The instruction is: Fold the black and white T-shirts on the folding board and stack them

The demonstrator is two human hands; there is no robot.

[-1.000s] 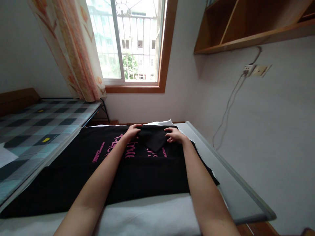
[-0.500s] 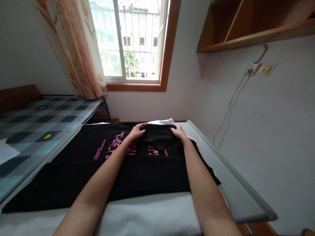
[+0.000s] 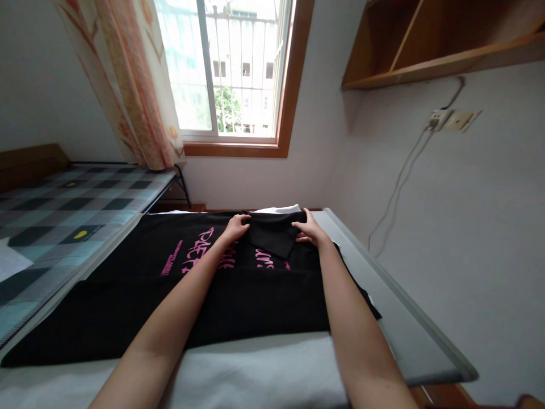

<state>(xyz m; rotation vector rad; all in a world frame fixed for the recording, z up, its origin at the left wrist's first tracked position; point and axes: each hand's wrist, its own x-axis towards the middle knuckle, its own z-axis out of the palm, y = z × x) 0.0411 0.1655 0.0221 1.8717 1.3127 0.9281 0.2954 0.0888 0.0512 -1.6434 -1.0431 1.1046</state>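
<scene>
A black T-shirt [image 3: 255, 301] with pink lettering lies spread out, its near part folded over some of the print. One sleeve is turned back onto the body at the far side, forming a small flap. At the left end of that flap, my left hand [image 3: 237, 228] pinches the cloth between thumb and fingers. My right hand [image 3: 311, 229] is at the flap's right edge, its thumb and fingers around the cloth there. Part of the lettering is hidden by my left forearm and the flap.
Beneath the shirt is a pale table [image 3: 404, 324] with a grey raised edge on the right. White cloth [image 3: 276, 209] shows behind the shirt. To the left stands a bed with a checked mattress [image 3: 85, 210]. A cable [image 3: 398, 182] hangs from the wall socket.
My right hand has shifted slightly and its fingers have spread along the sleeve's edge. The flap's lower corner lies straighter and flatter. My left hand has barely moved.
</scene>
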